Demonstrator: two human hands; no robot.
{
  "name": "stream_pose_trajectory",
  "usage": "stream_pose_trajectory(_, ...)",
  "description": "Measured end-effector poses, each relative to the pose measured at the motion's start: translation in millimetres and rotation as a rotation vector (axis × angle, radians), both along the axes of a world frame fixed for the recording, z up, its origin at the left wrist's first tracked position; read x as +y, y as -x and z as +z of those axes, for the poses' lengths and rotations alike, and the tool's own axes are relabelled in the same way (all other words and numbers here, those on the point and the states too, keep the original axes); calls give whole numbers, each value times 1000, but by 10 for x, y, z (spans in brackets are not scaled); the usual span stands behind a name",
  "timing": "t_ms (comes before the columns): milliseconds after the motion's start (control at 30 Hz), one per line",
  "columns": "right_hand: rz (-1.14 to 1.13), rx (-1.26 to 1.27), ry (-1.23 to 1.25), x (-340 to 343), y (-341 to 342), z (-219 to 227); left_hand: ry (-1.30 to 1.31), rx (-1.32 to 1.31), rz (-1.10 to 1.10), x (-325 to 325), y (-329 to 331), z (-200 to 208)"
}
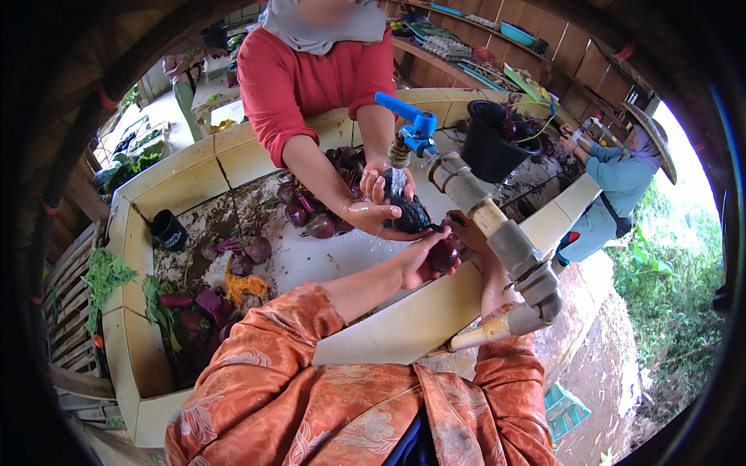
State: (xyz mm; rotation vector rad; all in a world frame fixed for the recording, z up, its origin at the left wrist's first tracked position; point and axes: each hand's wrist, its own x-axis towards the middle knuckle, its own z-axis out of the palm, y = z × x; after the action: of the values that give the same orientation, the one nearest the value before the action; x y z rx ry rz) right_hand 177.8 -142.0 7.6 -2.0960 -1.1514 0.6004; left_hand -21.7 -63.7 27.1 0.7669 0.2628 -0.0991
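Note:
A dark red beetroot (444, 253) rests in my left hand (420, 262), whose fingers curl round it from below. My right hand (468, 231) is close against the beetroot's upper side, partly hidden behind the pipe; its fingers are bent, and what they pinch is too dark to make out. Just beyond, a person in a red top holds a black cloth-like scrubber (408, 213) in both hands. Water runs onto it from a tap with a blue lever (412, 120).
The grey pipe (509, 248) crosses in front of my right forearm. In the tiled basin (350, 260) lie several beetroots (320, 225), an orange net scrubber (245, 286) and a black cup (168, 230). A black bucket (497, 144) stands at the far right, near another person in a hat.

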Motion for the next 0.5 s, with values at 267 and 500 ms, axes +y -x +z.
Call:
stream_pose_trajectory(267, -18, 36, -38, 48, 69, -11, 267, 417, 366, 280, 195, -826)
stream_pose_trajectory(500, -110, 383, -310, -7, 267, 229, 335, 187, 555, 541, 153, -896)
